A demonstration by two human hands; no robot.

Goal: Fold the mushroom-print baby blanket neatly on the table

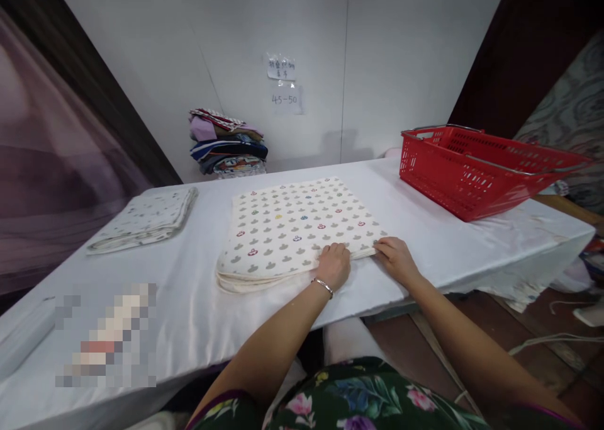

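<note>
Nearest, below the patterned cloth, a floral garment point(340, 398) covers the person's body, and its lower part is cut off by the frame. At the near edge of the patterned cloth point(297, 228), the right hand point(394, 257) pinches the near right corner between thumb and fingers, probably to keep the layers even. Beside it, the left hand point(334, 266) rests with fingers curled over the same edge, seemingly to steady it; its thumb is hidden, so I cannot tell whether it grips or only presses. The patterned cloth lies flat on the white-covered desk point(189, 310), folded in layers whose number is hard to make out at its rounded near left corner.

Left of the patterned cloth and nearer, a pixelated patch point(106, 339) masks something unreadable; beyond it, a white object point(23, 339) is cut off by the frame. Farther back on that side lies a spotted folded cloth point(146, 219), perhaps set there to leave the middle free. Right of the patterned cloth stands a red basket point(472, 191), well apart, likely to stay within reach; its floor is hidden. Behind the patterned cloth, a fabric pile point(229, 150) rises against the wall, its lower items indistinct.
</note>
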